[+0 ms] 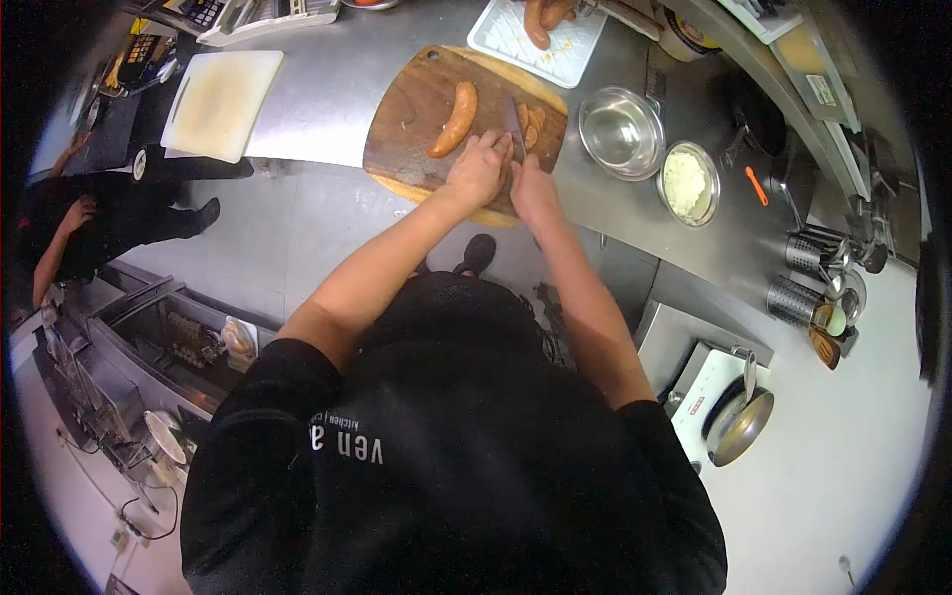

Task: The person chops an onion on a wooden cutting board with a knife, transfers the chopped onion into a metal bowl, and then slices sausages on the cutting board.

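Observation:
My right hand (536, 188) is closed round the handle of a knife (514, 121), whose blade points away from me over a wooden cutting board (412, 109). Beside the blade, my left hand (479, 171) rests on the board with its fingers curled together; what lies under them is hidden. A whole browned sausage (455, 121) sits on the board just beyond my left hand. Cut sausage slices (534, 125) lie in a small pile at the right of the blade.
Behind the board, a white tray (491, 40) holds more sausages (538, 25). To the right stand a metal bowl (622, 134), a bowl of chopped white food (685, 184) and an orange-handled tool (757, 185). A white cutting board (223, 104) lies left. Another person (74, 218) is at far left.

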`<move>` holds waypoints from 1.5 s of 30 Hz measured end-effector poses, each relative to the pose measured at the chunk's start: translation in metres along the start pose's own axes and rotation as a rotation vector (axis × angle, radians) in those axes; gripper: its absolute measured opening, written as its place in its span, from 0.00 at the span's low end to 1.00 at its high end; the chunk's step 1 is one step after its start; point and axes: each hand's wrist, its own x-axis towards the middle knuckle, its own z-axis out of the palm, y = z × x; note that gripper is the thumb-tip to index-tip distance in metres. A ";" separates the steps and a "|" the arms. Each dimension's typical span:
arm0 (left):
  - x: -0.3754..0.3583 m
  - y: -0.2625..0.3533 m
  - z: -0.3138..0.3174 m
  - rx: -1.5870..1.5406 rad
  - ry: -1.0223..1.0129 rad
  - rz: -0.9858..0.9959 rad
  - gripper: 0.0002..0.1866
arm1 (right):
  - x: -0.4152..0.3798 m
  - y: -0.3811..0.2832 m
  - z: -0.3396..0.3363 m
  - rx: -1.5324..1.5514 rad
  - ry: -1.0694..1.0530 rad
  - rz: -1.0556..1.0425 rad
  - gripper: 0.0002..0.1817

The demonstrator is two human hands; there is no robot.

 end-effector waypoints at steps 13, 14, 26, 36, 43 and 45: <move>0.000 -0.005 0.003 -0.043 0.078 0.056 0.22 | -0.046 -0.010 -0.034 -0.040 -0.103 0.088 0.16; -0.001 -0.003 0.002 -0.044 0.076 0.059 0.22 | -0.048 -0.011 -0.033 -0.040 -0.102 0.092 0.16; -0.005 -0.003 -0.004 -0.064 0.068 0.044 0.27 | 0.009 0.003 -0.009 -0.056 0.001 0.004 0.17; -0.010 -0.009 0.006 -0.052 0.064 0.063 0.24 | -0.049 -0.013 -0.028 -0.105 -0.094 0.099 0.16; -0.005 -0.018 0.004 -0.042 0.047 0.083 0.22 | -0.035 -0.009 -0.005 0.019 -0.032 0.049 0.16; -0.008 -0.014 0.003 -0.044 0.010 0.078 0.22 | -0.015 -0.006 0.005 0.013 -0.008 0.038 0.16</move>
